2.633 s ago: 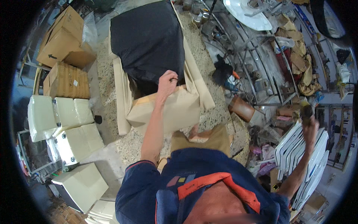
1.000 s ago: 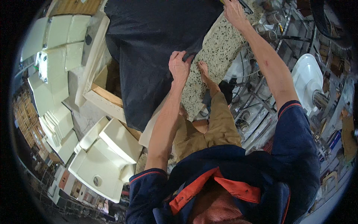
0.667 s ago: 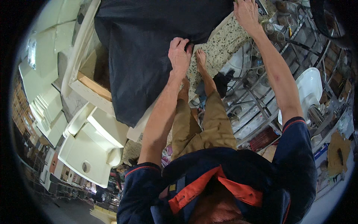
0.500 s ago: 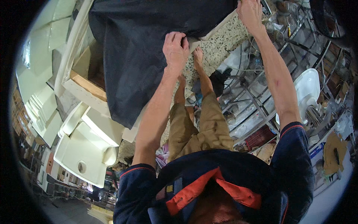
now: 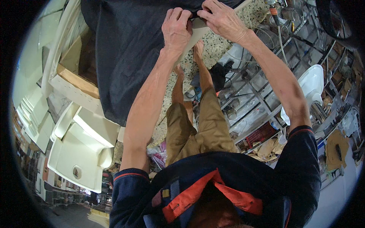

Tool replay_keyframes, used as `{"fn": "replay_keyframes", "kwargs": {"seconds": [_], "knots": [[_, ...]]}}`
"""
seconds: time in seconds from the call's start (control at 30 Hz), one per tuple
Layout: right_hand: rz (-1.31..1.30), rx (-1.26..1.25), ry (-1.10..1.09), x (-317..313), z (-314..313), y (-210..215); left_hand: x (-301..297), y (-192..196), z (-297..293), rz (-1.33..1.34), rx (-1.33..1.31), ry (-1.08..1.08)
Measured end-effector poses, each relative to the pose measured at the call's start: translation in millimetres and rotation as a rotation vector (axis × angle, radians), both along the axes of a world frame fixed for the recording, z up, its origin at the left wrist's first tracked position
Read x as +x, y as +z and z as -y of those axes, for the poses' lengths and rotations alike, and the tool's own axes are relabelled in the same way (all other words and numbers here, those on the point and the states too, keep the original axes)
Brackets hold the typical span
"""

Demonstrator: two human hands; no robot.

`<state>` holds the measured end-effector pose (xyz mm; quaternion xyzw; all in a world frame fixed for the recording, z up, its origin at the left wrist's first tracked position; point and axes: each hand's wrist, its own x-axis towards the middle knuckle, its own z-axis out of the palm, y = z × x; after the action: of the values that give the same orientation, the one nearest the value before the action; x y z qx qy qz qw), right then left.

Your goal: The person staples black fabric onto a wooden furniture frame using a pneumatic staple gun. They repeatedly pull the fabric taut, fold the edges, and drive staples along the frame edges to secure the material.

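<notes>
A large black cloth (image 5: 129, 49) lies draped over a cream padded frame (image 5: 72, 89), whose open side shows a wooden edge. My left hand (image 5: 176, 32) has its fingers curled down on the cloth's near right edge. Close beside it, my right hand (image 5: 222, 21) pinches the same edge a little farther right. Folded cloth bridges the small gap between the two hands. Below them a pale strip of the frame's border shows bare. The fingertips of both hands are partly hidden by the knuckles.
My bare feet stand on a speckled stone floor (image 5: 213, 49). A metal rack (image 5: 262, 100) stands at right with glass jars, a white oval basin (image 5: 308, 85) and cardboard pieces. A hand tool with an orange collar (image 5: 273, 11) and hose hangs there. Left lies a cream moulded basin (image 5: 72, 155).
My right hand has moved left along the cloth's edge, close to my left hand. My left hand has shifted slightly up, still on the edge. The view has moved a little.
</notes>
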<state>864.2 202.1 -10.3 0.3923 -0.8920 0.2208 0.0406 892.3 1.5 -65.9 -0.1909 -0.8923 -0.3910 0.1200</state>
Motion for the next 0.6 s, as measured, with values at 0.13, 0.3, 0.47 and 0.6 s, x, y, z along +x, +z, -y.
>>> {"fn": "replay_keyframes", "kwargs": {"seconds": [0.13, 0.3, 0.47, 0.6], "knots": [[-0.062, 0.058, -0.007, 1, 6, -19, 5, -7, 6, -0.008, 0.013, 0.055], [0.0, 0.134, -0.056, 3, 9, -27, 7, -10, 16, 0.052, 0.04, 0.097], [-0.158, 0.114, -0.023, 6, 11, -25, 0, -4, 16, 0.058, 0.016, 0.028], [-0.203, 0.155, -0.061, 5, 20, -30, 11, -1, 16, 0.134, -0.034, 0.043]]}}
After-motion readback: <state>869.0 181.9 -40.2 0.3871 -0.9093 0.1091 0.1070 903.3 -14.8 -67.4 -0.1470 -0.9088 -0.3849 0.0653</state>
